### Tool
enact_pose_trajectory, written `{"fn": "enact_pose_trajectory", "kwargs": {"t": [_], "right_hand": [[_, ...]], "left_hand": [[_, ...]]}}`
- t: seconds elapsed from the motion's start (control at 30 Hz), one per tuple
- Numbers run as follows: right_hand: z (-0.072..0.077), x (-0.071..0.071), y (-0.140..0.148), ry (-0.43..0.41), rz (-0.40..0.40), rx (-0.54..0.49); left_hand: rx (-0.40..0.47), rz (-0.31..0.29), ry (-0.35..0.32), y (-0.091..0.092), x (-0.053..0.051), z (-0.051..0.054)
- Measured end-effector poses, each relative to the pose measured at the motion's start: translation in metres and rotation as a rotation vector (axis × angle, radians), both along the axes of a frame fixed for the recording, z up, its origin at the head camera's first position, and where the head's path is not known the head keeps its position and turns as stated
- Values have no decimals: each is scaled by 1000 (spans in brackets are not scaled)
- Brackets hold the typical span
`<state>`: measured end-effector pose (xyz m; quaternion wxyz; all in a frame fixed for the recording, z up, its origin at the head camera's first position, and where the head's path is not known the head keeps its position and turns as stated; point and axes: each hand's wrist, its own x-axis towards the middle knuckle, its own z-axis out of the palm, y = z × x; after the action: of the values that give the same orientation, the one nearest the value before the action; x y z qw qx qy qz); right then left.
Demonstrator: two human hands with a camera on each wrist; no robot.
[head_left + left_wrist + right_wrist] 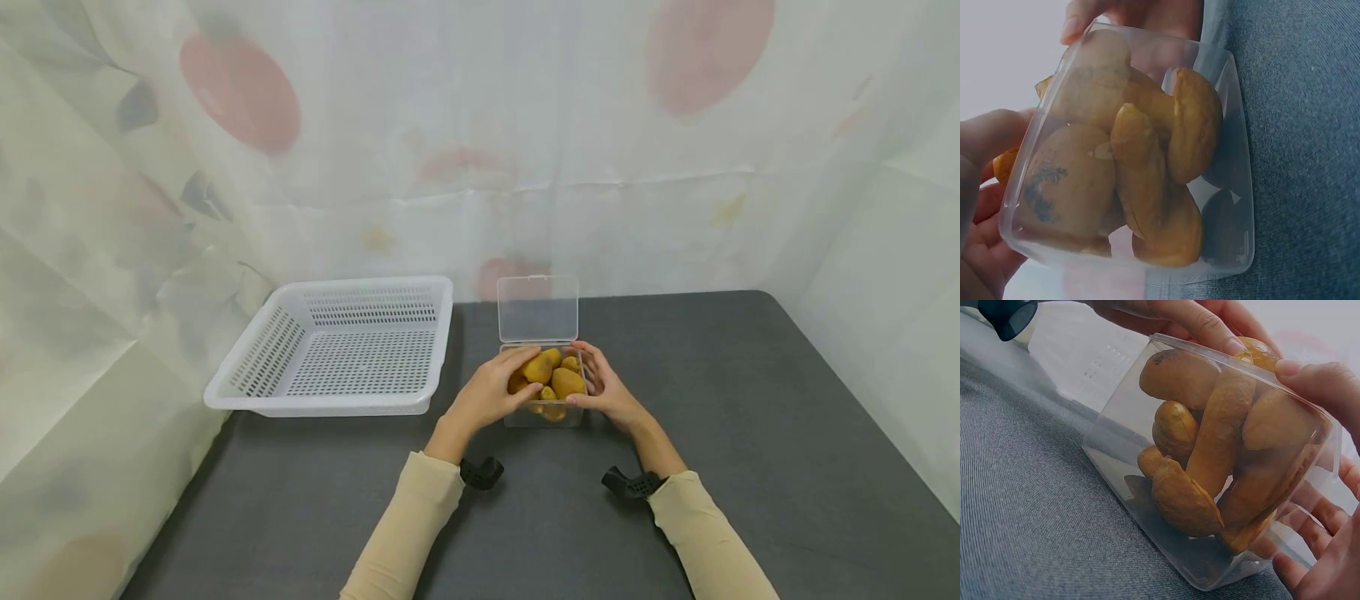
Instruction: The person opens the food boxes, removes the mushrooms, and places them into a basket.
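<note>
A clear plastic box (543, 417) stands on the dark table with its lid (537, 309) raised at the back. Lumpy yellow-brown pieces (1213, 431), fruit-like, some rounded and some long, fill much of it. My left hand (491, 387) reaches over the left side of the opening, with thumb and fingers around a yellow-brown piece (537, 369) at the top. On the right, my right hand (607, 387) holds the box, its thumb on the front rim and fingers along the side wall. Part of the left fingers is hidden behind the piece.
A white slotted plastic basket (330, 404) sits left of the box on the dark-covered table (712, 400). Behind the table hangs a pale printed curtain (465, 100). Each wrist wears a black strap mount (482, 473).
</note>
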<state>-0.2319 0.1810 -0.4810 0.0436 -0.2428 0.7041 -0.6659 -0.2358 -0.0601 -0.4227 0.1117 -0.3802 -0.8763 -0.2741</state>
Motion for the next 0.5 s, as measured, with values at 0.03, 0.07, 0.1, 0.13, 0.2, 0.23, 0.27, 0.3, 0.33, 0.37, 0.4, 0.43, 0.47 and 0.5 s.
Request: {"fn": "enact_pose_trajectory", "kwargs": {"t": [0.03, 0.07, 0.1, 0.13, 0.2, 0.23, 0.27, 0.3, 0.33, 0.37, 0.4, 0.43, 0.47, 0.5], "right_hand": [[0, 0, 0, 0, 1, -2], [0, 0, 0, 1, 4, -7], [0, 0, 0, 3, 7, -13], [0, 0, 0, 4, 7, -17], [0, 0, 0, 5, 9, -30], [-1, 0, 0, 5, 10, -34], [-1, 0, 0, 5, 10, -36], [-1, 0, 0, 4, 9, -35], [-1, -1, 0, 2, 7, -33], [-1, -1, 0, 1, 8, -33], [-1, -1, 0, -1, 8, -31], [-1, -1, 0, -2, 9, -30], [-1, -1, 0, -3, 10, -29], [-1, -1, 0, -4, 10, -30]], "left_hand": [[2, 1, -1, 0, 0, 0], [3, 0, 0, 1, 0, -1], [5, -1, 2, 1, 0, -1], [8, -2, 7, 1, -1, -1], [14, -3, 16, 1, -1, -1], [20, -5, 21, 1, -1, -1], [24, -7, 26, 1, -1, -1], [28, -8, 30, 1, -1, -1], [30, -9, 35, 1, 0, -1], [33, -10, 38, 1, 0, -1], [38, -11, 39, 0, 0, -2], [44, -12, 40, 0, 0, -2], [50, -12, 40, 0, 0, -2], [56, -12, 41, 0, -1, -2]]}}
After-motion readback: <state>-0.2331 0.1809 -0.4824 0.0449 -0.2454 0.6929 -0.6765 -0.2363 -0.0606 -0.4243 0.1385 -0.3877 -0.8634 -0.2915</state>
